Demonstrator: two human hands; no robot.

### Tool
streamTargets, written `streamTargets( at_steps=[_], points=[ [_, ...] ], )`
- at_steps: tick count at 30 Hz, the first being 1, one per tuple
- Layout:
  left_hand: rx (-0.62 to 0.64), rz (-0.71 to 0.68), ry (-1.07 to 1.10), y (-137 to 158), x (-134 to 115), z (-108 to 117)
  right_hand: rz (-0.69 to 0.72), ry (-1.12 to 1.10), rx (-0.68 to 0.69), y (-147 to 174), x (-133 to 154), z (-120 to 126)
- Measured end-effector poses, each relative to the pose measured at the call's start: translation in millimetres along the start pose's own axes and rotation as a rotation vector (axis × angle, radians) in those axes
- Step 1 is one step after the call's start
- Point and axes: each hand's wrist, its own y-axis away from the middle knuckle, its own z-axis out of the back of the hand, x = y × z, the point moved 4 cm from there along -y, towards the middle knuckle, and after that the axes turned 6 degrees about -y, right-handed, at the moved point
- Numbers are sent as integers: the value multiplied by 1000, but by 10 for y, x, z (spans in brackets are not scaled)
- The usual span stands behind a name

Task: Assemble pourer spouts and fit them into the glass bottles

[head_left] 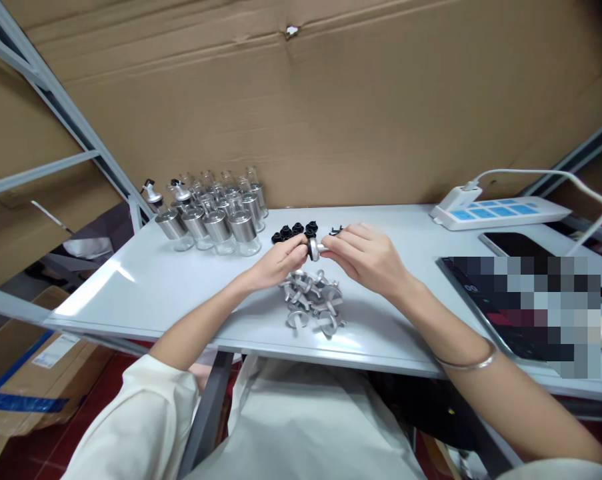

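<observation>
Silver spout (315,250) pinched between inward-turned left hand (281,260), right hand (365,257).

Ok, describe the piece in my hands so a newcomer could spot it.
Find the white table before the cardboard wall, then the heap of silvery pieces near the table's front edge. Just above that heap, the left hand and right hand meet on the held piece. Unlike its neighbours, it is gripped by both hands and shows black beside silver.

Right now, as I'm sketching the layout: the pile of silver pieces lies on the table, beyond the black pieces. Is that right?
Not quite: the head view shows the pile of silver pieces on the table, on the near side of the black pieces.
</observation>
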Motion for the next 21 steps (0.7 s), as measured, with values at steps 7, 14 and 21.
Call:
streamTargets(
  at_steps=[7, 14, 21],
  points=[
    [110, 100, 381, -20, -53, -49, 67, 99, -67, 43, -1, 51],
    [9, 37, 138, -15, 25, 76, -46, 57, 2, -12, -36, 24],
    [-9, -17, -349, -38, 57, 180, -310, -299, 209, 43, -174, -122]
  ],
)
